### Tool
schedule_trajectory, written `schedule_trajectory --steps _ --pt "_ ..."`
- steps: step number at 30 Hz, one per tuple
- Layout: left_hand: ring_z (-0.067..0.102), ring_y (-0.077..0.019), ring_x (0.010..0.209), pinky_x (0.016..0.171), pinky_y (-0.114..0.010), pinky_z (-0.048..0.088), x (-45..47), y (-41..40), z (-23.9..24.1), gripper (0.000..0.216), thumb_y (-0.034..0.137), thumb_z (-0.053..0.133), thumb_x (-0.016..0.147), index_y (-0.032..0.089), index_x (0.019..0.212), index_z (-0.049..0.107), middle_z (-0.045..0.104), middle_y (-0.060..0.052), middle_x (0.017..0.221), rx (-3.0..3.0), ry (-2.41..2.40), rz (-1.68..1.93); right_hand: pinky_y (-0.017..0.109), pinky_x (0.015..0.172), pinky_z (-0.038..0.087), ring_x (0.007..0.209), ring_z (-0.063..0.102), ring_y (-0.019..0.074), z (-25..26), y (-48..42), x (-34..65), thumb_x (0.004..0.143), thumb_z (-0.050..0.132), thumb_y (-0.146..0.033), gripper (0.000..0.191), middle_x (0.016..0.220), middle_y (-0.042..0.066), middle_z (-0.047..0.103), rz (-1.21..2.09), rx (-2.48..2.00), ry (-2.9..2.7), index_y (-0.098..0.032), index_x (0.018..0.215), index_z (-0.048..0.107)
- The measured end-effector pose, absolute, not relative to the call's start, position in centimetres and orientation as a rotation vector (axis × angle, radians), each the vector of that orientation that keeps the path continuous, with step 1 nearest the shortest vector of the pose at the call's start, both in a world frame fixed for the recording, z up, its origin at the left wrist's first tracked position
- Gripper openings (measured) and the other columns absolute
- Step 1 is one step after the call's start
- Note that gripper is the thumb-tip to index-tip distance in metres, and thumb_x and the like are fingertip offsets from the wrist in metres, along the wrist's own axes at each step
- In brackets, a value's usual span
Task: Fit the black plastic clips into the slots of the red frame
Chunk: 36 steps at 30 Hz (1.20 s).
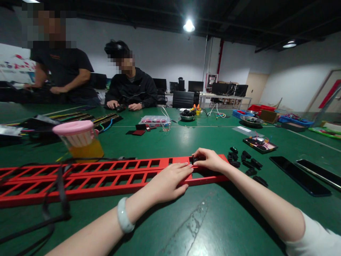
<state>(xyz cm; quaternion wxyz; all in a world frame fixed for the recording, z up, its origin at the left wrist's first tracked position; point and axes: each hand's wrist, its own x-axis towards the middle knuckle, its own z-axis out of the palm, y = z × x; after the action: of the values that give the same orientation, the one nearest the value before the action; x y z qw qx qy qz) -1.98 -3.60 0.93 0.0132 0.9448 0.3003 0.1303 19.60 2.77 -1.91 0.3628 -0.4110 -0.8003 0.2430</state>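
Fingers of the right hand (210,160) bend down and seem to pinch a small black part (195,159) between the thumb and the pointing finger. That part is right at the fingertips, on the left side of the hand, at the far edge of a big gap in the red frame (163,163). Most of the part is hidden, so I cannot tell which way its long side points, or if it sits down in the frame.

Left fingers are not holding anything. They lie long and loose on top of the frame, with the tips just left of the black part and a bit nearer to the person. Both hands are close, but the right one is nearer, because it touches the part.

From the right fingers, the frame's long side runs mostly sideways. A long piece full of holes goes off to the left, and a short end pokes out to the right.

More black parts (248,164) lie in a loose bunch on the green table (226,224), right of the right fingers and near the frame's end. They do not touch the fingers.
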Motion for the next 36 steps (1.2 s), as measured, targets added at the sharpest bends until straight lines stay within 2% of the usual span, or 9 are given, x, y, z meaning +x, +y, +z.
schedule_trajectory --steps 4,9,17,36 --pt "0.036 -0.0232 0.121 0.1 -0.04 0.031 -2.0 -3.6 1.0 0.053 0.024 0.05 0.077 0.023 0.128 0.037 0.042 -0.007 0.131 2.941 0.948 0.394 0.028 0.07 0.045 0.078 0.059 0.0151 -1.6 2.4 19.6 0.067 0.064 -0.03 0.023 0.088 0.002 0.065 0.584 -1.085 -2.081 -0.018 0.086 0.059" --pt "0.036 -0.0228 0.122 0.1 -0.04 0.03 -2.0 -3.6 1.1 0.054 0.024 0.051 0.077 0.023 0.129 0.037 0.042 -0.007 0.131 2.927 0.927 0.402 0.032 0.077 0.045 0.088 0.059 0.0184 -0.8 1.5 19.9 0.072 0.06 -0.035 0.03 0.097 0.005 0.065 0.437 -1.079 -2.212 -0.02 0.098 0.059" --pt "0.034 -0.0229 0.123 0.101 -0.04 0.029 -2.3 -3.6 1.0 0.054 0.025 0.05 0.078 0.024 0.13 0.035 0.04 -0.006 0.133 2.933 0.891 0.394 0.035 0.088 0.041 0.106 0.051 0.0208 -0.5 0.5 20.3 0.08 0.052 -0.038 0.037 0.117 0.01 0.056 0.307 -0.918 -2.394 -0.021 0.112 0.055" --pt "0.035 -0.0234 0.122 0.101 -0.041 0.029 -2.1 -3.3 0.8 0.054 0.024 0.05 0.078 0.024 0.129 0.035 0.04 -0.005 0.133 2.946 0.89 0.419 0.037 0.095 0.037 0.115 0.045 0.0212 -0.3 0.2 20.6 0.082 0.047 -0.04 0.041 0.125 0.011 0.049 0.258 -0.879 -2.468 -0.019 0.118 0.052"
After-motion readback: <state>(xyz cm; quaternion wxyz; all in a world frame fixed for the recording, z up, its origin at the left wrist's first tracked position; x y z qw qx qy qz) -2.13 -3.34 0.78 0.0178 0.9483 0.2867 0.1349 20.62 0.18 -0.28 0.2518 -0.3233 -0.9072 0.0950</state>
